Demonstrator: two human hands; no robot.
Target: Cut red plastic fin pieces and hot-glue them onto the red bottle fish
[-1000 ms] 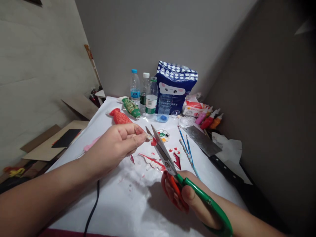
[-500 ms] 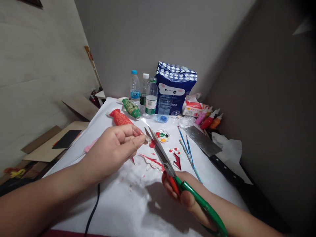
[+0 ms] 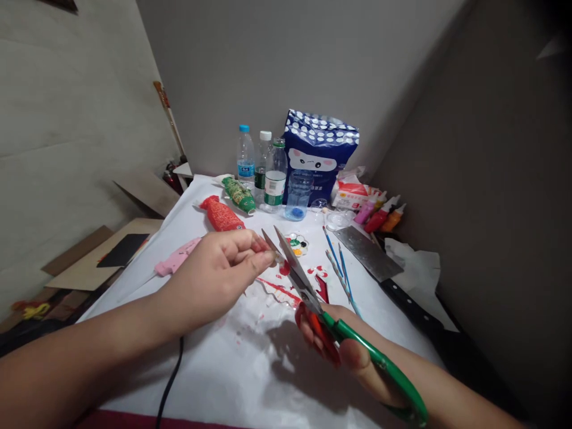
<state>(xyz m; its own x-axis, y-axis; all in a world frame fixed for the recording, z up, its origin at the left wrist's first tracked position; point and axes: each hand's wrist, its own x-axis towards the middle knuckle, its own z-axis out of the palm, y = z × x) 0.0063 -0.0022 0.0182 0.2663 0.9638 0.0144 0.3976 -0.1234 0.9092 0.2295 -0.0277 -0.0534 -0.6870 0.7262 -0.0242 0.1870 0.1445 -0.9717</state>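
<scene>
My left hand point(image 3: 223, 277) is closed in a pinch on a small piece with a red painted patch point(image 3: 282, 266), held above the white table cover point(image 3: 232, 369). My right hand point(image 3: 353, 357) grips scissors point(image 3: 313, 298) with one red and one green handle. The blades are parted around the small piece, right at my left fingertips. Below them lie red-painted cut scraps point(image 3: 279, 292) on the white cover.
At the back stand three water bottles point(image 3: 261, 170), a cut bottle bottom point(image 3: 297, 193) and a blue dotted bag point(image 3: 319, 155). Red point(image 3: 221, 215) and green point(image 3: 239, 195) painted bottle fish, a paint palette point(image 3: 296, 244), brushes point(image 3: 339, 268), paint tubes point(image 3: 379, 215), a cleaver point(image 3: 370, 256) and a pink tool point(image 3: 176, 262) lie around.
The scissor blades closed a little half a second ago and have parted again. Both hands shifted slightly to the right; the pinch on the small piece is unchanged.
</scene>
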